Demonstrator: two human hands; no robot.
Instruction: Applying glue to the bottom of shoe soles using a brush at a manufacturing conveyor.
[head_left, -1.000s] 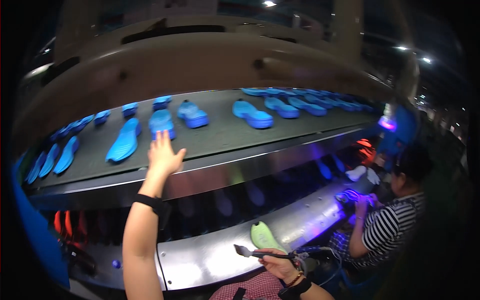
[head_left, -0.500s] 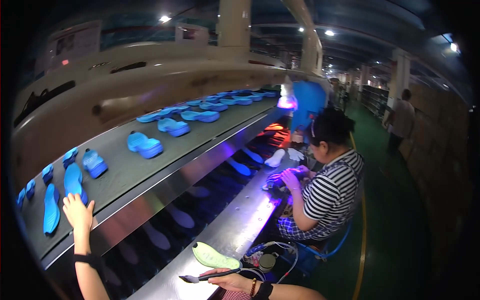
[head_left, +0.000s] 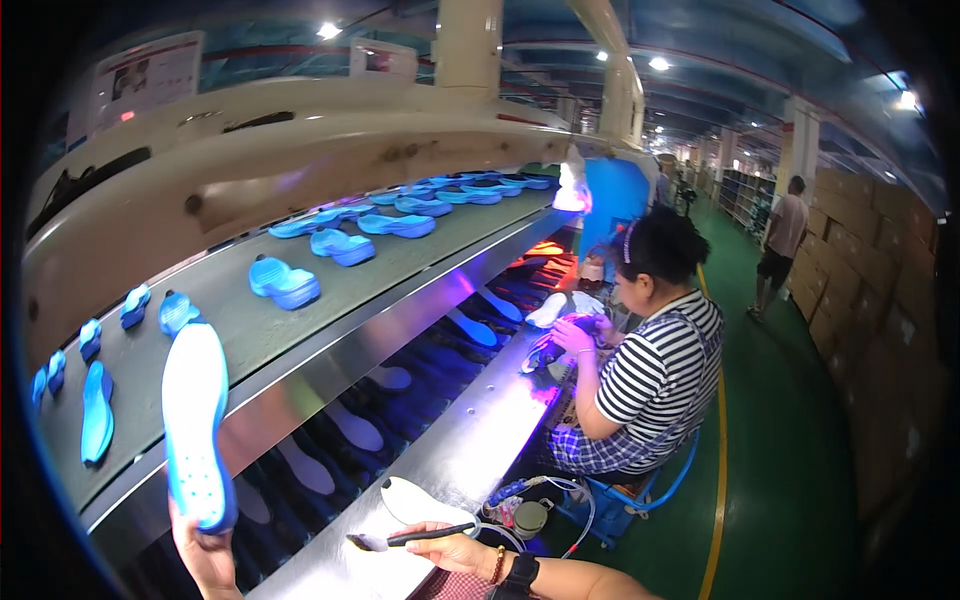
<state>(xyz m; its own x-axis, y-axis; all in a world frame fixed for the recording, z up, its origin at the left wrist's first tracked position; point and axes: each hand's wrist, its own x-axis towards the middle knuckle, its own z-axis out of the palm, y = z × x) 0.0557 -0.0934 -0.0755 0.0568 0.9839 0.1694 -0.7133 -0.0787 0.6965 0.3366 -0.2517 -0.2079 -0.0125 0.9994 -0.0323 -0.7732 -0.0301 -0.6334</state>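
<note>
My left hand [head_left: 207, 558] grips the heel end of a blue shoe sole [head_left: 194, 420] and holds it upright, its face lit almost white and small dimples showing near the heel. Behind it lies the conveyor belt [head_left: 235, 345]. Closed around a thin black brush [head_left: 420, 536], my right hand [head_left: 450, 550] hovers over the metal ledge, bristles pointing left. Just beyond the brush a pale flat sole-shaped piece [head_left: 412, 500] rests on that ledge [head_left: 445, 450].
More blue soles [head_left: 284, 282] lie along the belt. Below it, a lower rack [head_left: 425, 420] carries pale insole shapes. A co-worker [head_left: 650, 370] sits at the ledge, hands on a dark item under purple light. Cartons [head_left: 860, 260] line the right side; another person [head_left: 785, 240] stands in the aisle.
My left hand has lifted a blue sole off the belt and drawn it toward me. The brush in my right hand has shifted slightly left. The picture is brighter.
</note>
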